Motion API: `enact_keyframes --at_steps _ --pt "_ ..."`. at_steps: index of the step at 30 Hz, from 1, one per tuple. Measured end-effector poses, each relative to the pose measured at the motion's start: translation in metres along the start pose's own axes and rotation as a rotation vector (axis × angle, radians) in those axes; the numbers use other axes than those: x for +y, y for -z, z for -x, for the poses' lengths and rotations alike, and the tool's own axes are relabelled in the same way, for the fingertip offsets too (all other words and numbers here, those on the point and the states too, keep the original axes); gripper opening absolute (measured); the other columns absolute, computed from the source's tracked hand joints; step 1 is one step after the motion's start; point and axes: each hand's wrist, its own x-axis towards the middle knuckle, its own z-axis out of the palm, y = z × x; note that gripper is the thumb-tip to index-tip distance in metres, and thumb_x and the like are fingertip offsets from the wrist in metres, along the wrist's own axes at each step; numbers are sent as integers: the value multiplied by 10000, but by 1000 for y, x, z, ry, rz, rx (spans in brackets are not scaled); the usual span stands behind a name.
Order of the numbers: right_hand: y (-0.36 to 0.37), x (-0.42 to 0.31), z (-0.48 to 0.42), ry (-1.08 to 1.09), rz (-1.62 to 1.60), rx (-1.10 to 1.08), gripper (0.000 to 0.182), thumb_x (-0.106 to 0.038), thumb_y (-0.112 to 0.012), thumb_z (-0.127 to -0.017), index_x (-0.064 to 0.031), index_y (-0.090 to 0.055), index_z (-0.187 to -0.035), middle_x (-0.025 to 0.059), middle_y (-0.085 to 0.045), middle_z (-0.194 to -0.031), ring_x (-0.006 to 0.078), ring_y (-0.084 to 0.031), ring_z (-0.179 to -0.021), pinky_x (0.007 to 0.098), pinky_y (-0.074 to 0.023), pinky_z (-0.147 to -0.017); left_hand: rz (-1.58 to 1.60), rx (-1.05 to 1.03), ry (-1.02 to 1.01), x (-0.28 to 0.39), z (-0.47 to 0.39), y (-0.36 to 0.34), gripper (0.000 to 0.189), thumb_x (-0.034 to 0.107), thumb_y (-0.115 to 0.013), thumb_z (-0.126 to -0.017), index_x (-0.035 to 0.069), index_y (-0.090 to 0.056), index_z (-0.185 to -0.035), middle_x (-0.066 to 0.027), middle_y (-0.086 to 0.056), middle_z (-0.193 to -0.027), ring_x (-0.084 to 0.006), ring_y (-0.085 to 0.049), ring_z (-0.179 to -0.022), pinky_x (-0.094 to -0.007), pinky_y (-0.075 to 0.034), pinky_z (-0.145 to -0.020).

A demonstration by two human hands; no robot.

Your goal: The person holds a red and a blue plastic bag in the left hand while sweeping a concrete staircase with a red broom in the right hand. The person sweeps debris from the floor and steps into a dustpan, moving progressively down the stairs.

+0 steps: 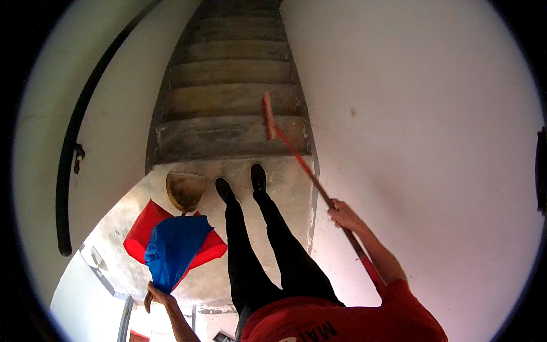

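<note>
My right hand (345, 216) is closed around the long handle of a broom (268, 115), whose slightly blurred head is above the lower steps of a staircase. My left hand (158, 295), low in the picture, grips the gathered end of a blue cloth or bag (177, 246). Behind the blue material spread the corners of a red cloth or bag (143, 231); whether the hand holds this too is hidden. A dustpan (186, 190) with a yellowish rim lies on the landing left of my shoes, its short visible handle part running under the red and blue material.
The concrete stairs (230, 100) meet the landing (286, 184) just beyond my shoes (258, 177). A dark handrail (77, 115) runs along the left wall, and a pale wall (406, 128) stands close on the right. Bright light comes from the lower left.
</note>
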Motion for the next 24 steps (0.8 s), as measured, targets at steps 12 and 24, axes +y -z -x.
enact_keyframes --at_steps 12,24 --pt "-58 34 -41 -13 -369 -69 314 -149 -529 -772 11 -453 -1031 5 -420 -590 72 -385 -426 208 -343 -372 -52 57 19 16 25 -15 477 317 -636 -666 -78 -549 -919 -159 -543 -930 -244 -524 -810 -360 -413 -747" --pt "24 53 -60 -60 427 275 219 -137 -494 -764 3 -448 -926 162 -574 -654 273 -586 -499 399 -482 -483 -13 57 -31 24 34 -20 385 281 -624 -687 -66 -573 -846 -141 -549 -880 -248 -518 -760 -368 -411 -727"
